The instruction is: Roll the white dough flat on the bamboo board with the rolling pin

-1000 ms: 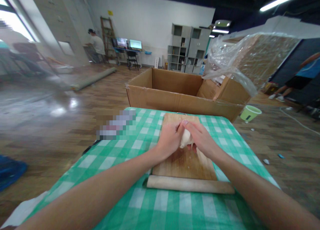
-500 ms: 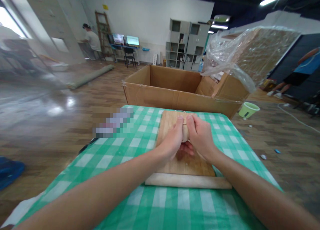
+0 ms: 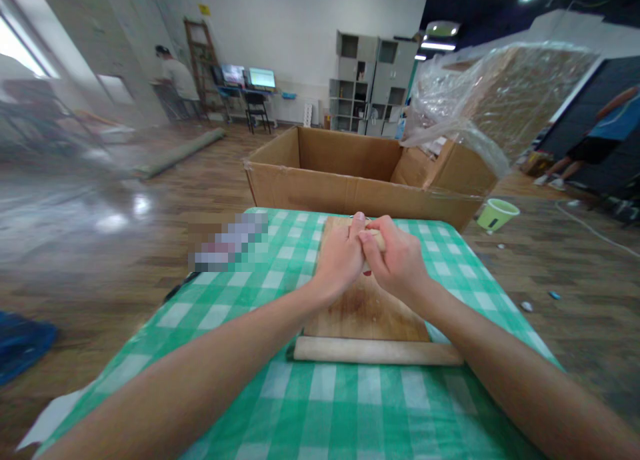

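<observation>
My left hand [image 3: 341,252] and my right hand [image 3: 399,255] are closed together around a pale lump of dough [image 3: 379,240], above the far half of a wooden cutting board [image 3: 370,313]. Most of the dough is hidden by the fingers; a bit shows between the thumbs and the right knuckles. My left thumb points up along its side, while my right thumb presses across the front. A plain wooden rolling pin [image 3: 375,351] lies crosswise along the board's near edge, its right end close to my right forearm.
A green-and-white checked cloth [image 3: 280,407] covers the table. Behind it stands a large open cardboard box [image 3: 320,188], with plastic wrap [image 3: 450,93] at its right. A green bucket [image 3: 497,215] sits on the floor to the right. One blurred-out item [image 3: 230,242] is at the table's left edge.
Both hands have shifted slightly farther away with the dough. My right thumb has come down across the dough's front, and less of the dough shows. The rolling pin stays against the board.
</observation>
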Demonstrator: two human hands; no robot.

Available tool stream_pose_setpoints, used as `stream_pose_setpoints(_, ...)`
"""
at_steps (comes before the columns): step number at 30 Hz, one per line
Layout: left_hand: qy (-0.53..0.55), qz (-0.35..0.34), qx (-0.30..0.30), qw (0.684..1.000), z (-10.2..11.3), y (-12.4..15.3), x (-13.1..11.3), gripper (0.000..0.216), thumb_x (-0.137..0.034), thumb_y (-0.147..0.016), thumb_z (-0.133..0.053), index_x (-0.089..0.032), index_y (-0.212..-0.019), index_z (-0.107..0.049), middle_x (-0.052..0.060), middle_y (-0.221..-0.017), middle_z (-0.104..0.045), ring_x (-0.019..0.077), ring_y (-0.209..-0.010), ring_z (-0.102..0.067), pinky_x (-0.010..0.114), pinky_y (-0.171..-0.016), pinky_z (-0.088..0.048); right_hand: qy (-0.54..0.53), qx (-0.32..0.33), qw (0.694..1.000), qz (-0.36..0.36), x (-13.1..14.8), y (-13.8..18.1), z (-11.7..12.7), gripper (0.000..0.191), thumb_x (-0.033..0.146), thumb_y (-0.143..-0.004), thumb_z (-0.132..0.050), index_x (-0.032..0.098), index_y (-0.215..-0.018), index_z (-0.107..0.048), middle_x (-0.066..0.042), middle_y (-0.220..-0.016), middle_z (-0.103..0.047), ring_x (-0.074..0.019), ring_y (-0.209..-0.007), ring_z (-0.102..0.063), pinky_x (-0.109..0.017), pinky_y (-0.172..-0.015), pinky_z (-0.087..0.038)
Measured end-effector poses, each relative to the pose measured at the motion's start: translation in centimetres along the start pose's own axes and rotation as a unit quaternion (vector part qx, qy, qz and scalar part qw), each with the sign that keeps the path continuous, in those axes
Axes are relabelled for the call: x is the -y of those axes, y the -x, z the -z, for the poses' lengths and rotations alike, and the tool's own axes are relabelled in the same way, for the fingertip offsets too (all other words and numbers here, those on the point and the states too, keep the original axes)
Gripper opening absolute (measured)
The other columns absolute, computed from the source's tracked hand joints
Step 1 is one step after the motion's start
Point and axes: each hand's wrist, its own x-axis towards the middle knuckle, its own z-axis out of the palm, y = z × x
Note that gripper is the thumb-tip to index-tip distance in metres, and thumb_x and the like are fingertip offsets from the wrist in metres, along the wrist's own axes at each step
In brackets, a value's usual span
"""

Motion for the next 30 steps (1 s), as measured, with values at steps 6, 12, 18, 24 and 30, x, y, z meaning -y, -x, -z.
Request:
stream_pose_setpoints(6,-0.003,0.051,0.008,0.999,-0.7,0.7,-0.4,0.067,-0.054,-0.110,-0.027,-0.021,-0.057,-0.051,0.000,-0.042,-0.050,0.0104,-0.039,-0.053,0.019,-0.041,-0.036,-0.014,-0.025,0.999,0.019,-0.3,-0.4,0.0,0.025,0.033,-0.106,-0.044,0.025,-0.084,-0.050,0.001,-0.066,-0.062,-0.0151,-0.057,-0.055,-0.029,-0.057,-0.038)
stream_pose_setpoints(12,0.002,0.063,0.016,0.998,-0.9,0.6,0.2,0.064,-0.054,-0.108,-0.031,-0.020,-0.060,-0.055,0.001,-0.045,-0.054,0.0109,-0.041,-0.055,0.019,-0.042,-0.037,0.007,-0.019,0.999,0.025,-0.7,-0.5,0.1,0.031,0.028,-0.104,-0.041,0.027,-0.074,-0.039,0.001,-0.063,-0.056,-0.0145,-0.056,-0.049,-0.031,-0.057,-0.032)
stream_pose_setpoints(18,0.080,0.019,0.049,0.995,-1.1,0.5,0.1,0.056,-0.064,-0.105,-0.039,-0.019,-0.076,-0.058,0.000,-0.054,-0.059,0.0096,-0.039,-0.051,0.020,-0.038,-0.036,-0.056,-0.034,0.992,-0.105,-1.4,-0.8,0.2,0.036,0.042,-0.109,-0.040,0.025,-0.077,-0.044,0.002,-0.061,-0.055,-0.0150,-0.056,-0.052,-0.030,-0.056,-0.031)
stream_pose_setpoints(24,0.048,-0.042,-0.032,0.997,-0.4,-0.7,1.4,0.038,-0.056,-0.103,-0.051,-0.021,-0.091,-0.057,-0.004,-0.061,-0.056,0.0098,-0.047,-0.052,0.019,-0.044,-0.041,-0.162,0.024,0.971,-0.176,-1.0,-0.7,-0.4,0.047,0.058,-0.110,-0.033,0.023,-0.091,-0.058,-0.002,-0.073,-0.067,-0.0173,-0.065,-0.063,-0.029,-0.059,-0.041)
stream_pose_setpoints(30,-0.119,-0.118,-0.065,0.984,1.5,-2.1,1.9,0.053,-0.052,-0.106,-0.043,-0.019,-0.066,-0.055,0.001,-0.063,-0.060,0.0124,-0.059,-0.053,0.023,-0.052,-0.035,-0.200,0.146,0.946,-0.208,0.6,-1.5,-0.1,0.065,0.070,-0.107,-0.032,0.022,-0.072,-0.059,-0.003,-0.060,-0.063,-0.0148,-0.050,-0.059,-0.027,-0.047,-0.040)
